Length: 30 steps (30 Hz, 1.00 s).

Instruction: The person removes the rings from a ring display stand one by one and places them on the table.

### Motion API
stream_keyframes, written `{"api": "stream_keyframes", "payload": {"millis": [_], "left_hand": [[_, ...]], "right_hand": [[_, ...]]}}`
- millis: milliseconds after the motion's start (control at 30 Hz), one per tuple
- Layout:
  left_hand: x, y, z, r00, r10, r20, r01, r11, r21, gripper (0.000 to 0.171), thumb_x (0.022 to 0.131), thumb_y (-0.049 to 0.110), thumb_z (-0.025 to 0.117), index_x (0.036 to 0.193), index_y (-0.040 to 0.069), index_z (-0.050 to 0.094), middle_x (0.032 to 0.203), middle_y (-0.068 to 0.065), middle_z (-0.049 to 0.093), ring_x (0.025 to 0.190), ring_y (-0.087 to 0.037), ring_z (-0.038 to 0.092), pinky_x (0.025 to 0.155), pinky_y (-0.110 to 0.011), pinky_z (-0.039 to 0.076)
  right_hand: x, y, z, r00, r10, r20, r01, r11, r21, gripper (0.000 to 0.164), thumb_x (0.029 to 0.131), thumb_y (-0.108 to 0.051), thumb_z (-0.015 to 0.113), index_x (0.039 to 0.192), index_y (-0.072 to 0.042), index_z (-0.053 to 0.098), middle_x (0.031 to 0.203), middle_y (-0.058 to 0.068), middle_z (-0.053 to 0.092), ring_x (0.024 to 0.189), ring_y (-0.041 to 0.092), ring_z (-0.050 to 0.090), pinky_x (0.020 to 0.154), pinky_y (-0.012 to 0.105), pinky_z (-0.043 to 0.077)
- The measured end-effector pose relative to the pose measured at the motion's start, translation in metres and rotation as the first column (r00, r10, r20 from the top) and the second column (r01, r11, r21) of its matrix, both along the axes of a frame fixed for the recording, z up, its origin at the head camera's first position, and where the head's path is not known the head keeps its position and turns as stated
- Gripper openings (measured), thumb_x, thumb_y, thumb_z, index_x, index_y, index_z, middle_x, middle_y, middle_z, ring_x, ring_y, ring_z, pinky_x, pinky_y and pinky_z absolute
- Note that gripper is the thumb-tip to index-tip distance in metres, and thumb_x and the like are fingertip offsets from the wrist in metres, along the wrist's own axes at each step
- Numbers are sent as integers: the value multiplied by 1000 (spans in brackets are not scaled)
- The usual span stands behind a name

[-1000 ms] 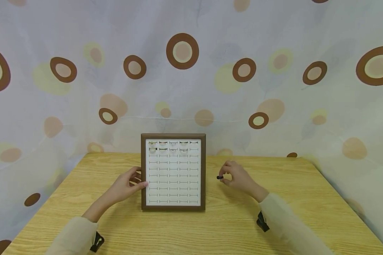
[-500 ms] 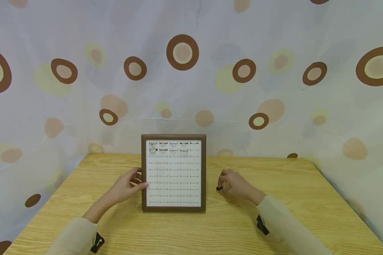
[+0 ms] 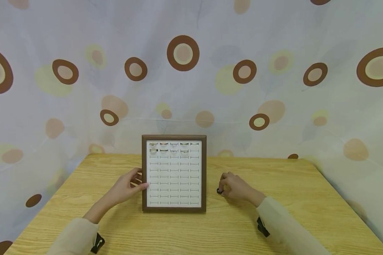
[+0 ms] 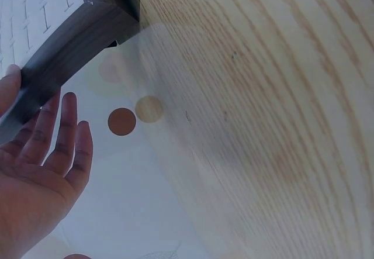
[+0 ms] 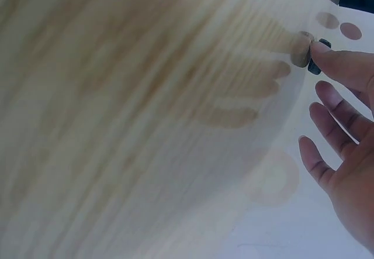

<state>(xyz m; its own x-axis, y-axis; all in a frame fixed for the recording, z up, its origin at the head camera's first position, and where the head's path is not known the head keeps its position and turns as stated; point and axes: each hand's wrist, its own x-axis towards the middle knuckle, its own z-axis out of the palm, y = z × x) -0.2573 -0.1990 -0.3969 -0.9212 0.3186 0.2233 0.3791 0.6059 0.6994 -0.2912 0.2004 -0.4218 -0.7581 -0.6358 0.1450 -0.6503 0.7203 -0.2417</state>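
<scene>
A brown-framed ring display board with a white slotted face stands upright on the table. Several rings sit in its top two rows. My left hand grips the board's left edge, thumb on the front and fingers behind; the left wrist view shows the board's underside edge beside the thumb. To the right of the board, my right hand pinches a small black ring low over the table. The thumb tip lies against the ring in the right wrist view, while the other fingers are loosely bent.
The wooden table reaches back to a patterned curtain that hangs along the back and both sides. Black wrist straps show under both light sleeves.
My right hand has come down toward the table with the black ring and then stays nearly still there. The left hand and the board have not moved.
</scene>
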Motion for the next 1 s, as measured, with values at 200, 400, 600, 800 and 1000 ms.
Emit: {"api": "stream_keyframes", "payload": {"millis": [200, 400, 600, 800, 1000], "left_hand": [[0, 0, 0, 1000, -3, 2, 3, 1000, 2, 52, 85, 29, 65, 122, -2, 47, 100, -13, 63, 88, -22, 62, 72, -29, 53], [1, 0, 1, 1000, -16, -3, 16, 1000, 13, 51, 85, 28, 65, 122, -2, 47, 102, -14, 62, 89, -21, 62, 71, -28, 53], [2, 0, 1, 1000, -24, -2, 24, 1000, 19, 52, 85, 28, 65, 123, -2, 46, 103, -15, 62, 89, -22, 62, 71, -27, 53], [1, 0, 1, 1000, -22, -3, 22, 1000, 10, 51, 85, 28, 65, 122, -2, 47, 102, -14, 62, 89, -21, 62, 70, -26, 53], [0, -1, 0, 1000, -17, -6, 17, 1000, 3, 52, 85, 28, 65, 122, -3, 46, 103, -14, 62, 89, -21, 62, 70, -25, 52]], "right_hand": [[0, 2, -2, 1000, 17, 18, -16, 1000, -21, 9, 77, -6, 70, 79, -14, 67, 89, 0, 56, 86, 19, 49, 73, 41, 44], [-1, 4, -4, 999, 23, 32, -21, 999, -47, 7, 78, -6, 69, 79, -13, 67, 89, -1, 55, 85, 16, 47, 71, 34, 43], [-1, 5, 0, 995, 32, 93, -24, 996, -81, 5, 81, -7, 65, 81, -12, 67, 91, 0, 55, 87, 18, 48, 71, 33, 44], [-4, 2, 14, 992, 37, 119, -19, 988, -152, 2, 84, -9, 64, 84, -10, 66, 90, 1, 55, 87, 22, 52, 75, 39, 46], [-8, -2, 30, 998, 52, 28, -45, 978, -201, 9, 81, -6, 66, 90, -5, 65, 93, 6, 59, 88, 29, 55, 77, 47, 46]]}}
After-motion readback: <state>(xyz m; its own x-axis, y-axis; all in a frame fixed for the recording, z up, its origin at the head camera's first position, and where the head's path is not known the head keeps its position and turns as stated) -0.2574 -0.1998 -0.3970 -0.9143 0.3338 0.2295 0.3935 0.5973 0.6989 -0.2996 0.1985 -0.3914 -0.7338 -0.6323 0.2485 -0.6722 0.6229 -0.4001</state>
